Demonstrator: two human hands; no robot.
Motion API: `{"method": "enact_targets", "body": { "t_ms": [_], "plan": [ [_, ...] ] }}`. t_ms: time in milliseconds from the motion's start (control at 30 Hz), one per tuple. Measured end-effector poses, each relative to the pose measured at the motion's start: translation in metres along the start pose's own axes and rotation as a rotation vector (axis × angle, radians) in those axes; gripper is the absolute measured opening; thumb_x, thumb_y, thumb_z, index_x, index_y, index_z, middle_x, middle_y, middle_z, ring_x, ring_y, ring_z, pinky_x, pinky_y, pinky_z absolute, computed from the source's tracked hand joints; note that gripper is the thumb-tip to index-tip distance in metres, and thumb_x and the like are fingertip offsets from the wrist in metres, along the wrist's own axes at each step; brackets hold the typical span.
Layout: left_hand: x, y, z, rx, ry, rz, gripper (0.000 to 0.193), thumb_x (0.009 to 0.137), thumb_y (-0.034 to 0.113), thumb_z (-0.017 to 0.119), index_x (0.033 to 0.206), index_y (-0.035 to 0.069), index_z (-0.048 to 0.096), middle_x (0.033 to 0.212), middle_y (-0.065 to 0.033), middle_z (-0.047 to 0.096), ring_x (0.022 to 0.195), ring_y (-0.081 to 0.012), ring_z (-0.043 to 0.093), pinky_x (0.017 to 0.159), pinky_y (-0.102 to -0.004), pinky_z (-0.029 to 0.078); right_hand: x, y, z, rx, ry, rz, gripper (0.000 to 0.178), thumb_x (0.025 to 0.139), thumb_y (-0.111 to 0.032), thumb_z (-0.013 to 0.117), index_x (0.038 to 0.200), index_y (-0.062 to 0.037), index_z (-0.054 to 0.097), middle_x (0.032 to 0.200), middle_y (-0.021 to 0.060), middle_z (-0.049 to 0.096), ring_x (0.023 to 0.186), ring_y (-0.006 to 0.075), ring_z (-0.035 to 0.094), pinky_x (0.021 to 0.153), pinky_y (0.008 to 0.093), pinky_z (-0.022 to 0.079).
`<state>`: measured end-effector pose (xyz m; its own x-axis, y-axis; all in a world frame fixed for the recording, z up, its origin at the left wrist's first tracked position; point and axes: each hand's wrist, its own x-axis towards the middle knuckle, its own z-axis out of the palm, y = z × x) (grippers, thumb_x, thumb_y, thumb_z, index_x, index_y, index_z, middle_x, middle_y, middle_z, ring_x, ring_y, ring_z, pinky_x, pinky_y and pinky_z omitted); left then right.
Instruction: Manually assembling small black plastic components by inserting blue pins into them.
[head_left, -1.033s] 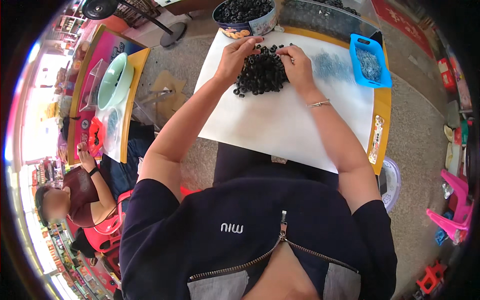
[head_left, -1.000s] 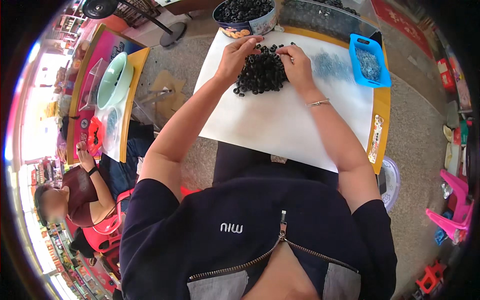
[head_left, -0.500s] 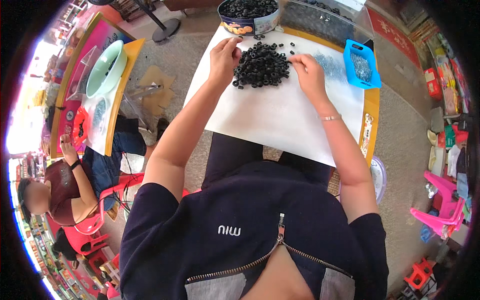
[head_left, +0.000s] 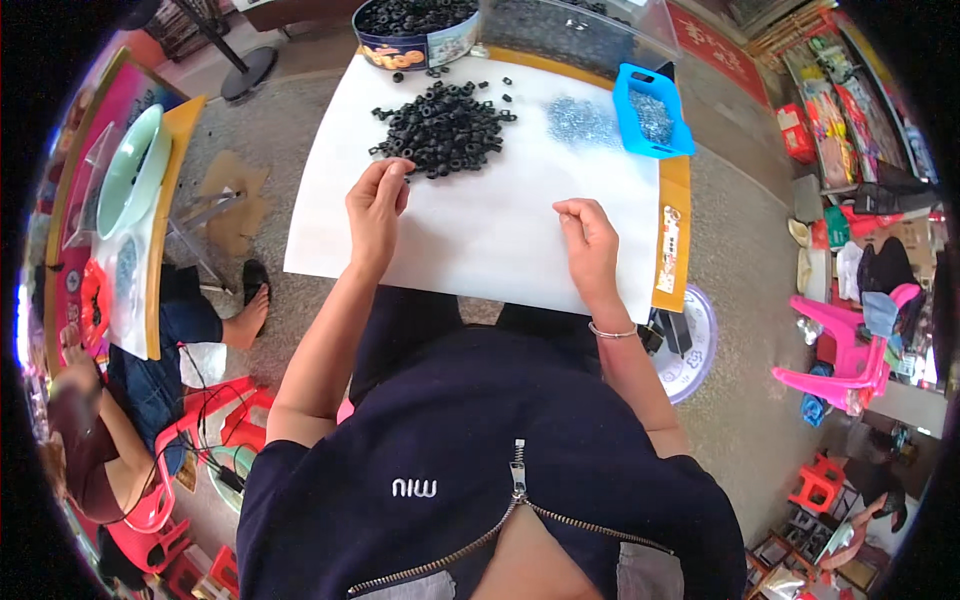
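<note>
A heap of small black ring-like pieces lies on a white sheet covering the table. My left hand is closed in a pinch at the heap's near left edge, with what looks like a small black piece at its fingertips. Over the bare sheet to the right, my right hand is also closed, thumb against forefinger; anything between those fingertips is too small to make out. Fine clear-blue bits are spread right of the heap, beside a blue plastic basket holding more of them.
A round tin full of black pieces and a clear plastic bin stand at the far edge. To the left, another person sits at a table with a pale green bowl. A pink stool stands at the right.
Both hands have drawn back toward me, the left from the heap's far left side to its near edge, the right away from the heap. The whole view has shifted.
</note>
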<state>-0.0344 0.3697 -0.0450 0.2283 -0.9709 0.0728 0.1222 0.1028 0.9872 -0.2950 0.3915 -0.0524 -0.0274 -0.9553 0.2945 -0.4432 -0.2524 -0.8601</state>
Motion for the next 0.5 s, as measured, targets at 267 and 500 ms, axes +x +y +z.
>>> {"method": "enact_targets", "body": {
  "t_ms": [267,500],
  "plan": [
    [-0.012,-0.011,0.002,-0.016,0.011,0.019,0.020,0.092,0.018,0.055,0.086,0.000,0.063,0.063,0.0039,0.048,0.057,-0.0037,0.040,0.051,-0.0187,0.030,0.022,0.019,-0.009,-0.156,0.075,-0.023,0.010,0.082,-0.002,0.057,0.090,-0.0016,0.062,0.087,0.0102,0.061,0.077,0.0215,0.060,0.069,0.0299,0.048],
    [0.000,-0.017,-0.010,-0.286,0.054,-0.077,0.019,0.091,0.018,0.056,0.084,0.002,0.062,0.063,0.0042,0.047,0.057,-0.0036,0.037,0.050,-0.0185,0.027,0.033,-0.017,0.043,-0.173,-0.125,-0.187,0.014,0.078,-0.002,0.062,0.092,-0.0027,0.062,0.087,0.0094,0.060,0.081,0.0235,0.057,0.070,0.0321,0.048]
  ]
}}
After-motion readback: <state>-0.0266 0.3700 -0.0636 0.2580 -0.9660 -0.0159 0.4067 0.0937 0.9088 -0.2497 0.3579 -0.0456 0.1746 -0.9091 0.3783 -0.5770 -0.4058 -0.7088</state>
